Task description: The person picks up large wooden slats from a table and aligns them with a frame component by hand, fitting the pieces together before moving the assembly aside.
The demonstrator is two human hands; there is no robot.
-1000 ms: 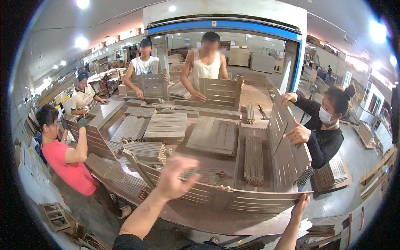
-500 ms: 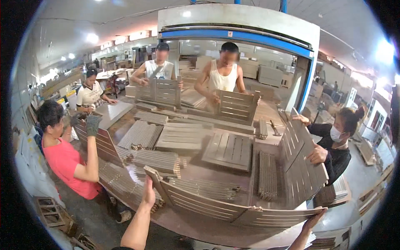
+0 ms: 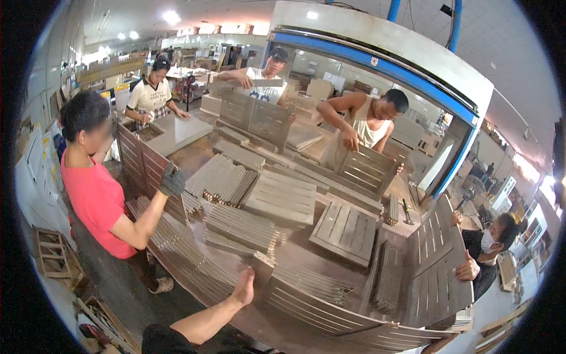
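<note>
A long grey-brown slatted wooden panel [image 3: 321, 311] stands on its edge at the near side of the table. My left hand [image 3: 244, 288] grips its left end, where a thick end board [image 3: 263, 268] rises; most of the fingers are turned away from view. At the panel's far right end, my right hand [image 3: 443, 343] holds it from below, and only a sliver of that hand shows at the lower rim. Just beyond the panel lies a row of thin wooden slats [image 3: 318, 284].
Slat stacks [image 3: 221, 180] and flat slatted panels [image 3: 345, 233] cover the table. A hammer [image 3: 407, 212] lies at the right. Co-workers handle panels around it: one in a pink shirt [image 3: 97, 200] at left, one masked [image 3: 486, 248] at right, others at the far side. A blue-and-white frame [image 3: 383, 56] rises behind.
The view has swung, so most things sit differently in it. My right hand has slipped mostly out of sight. The far worker in the cap now holds a board crosswise above a panel.
</note>
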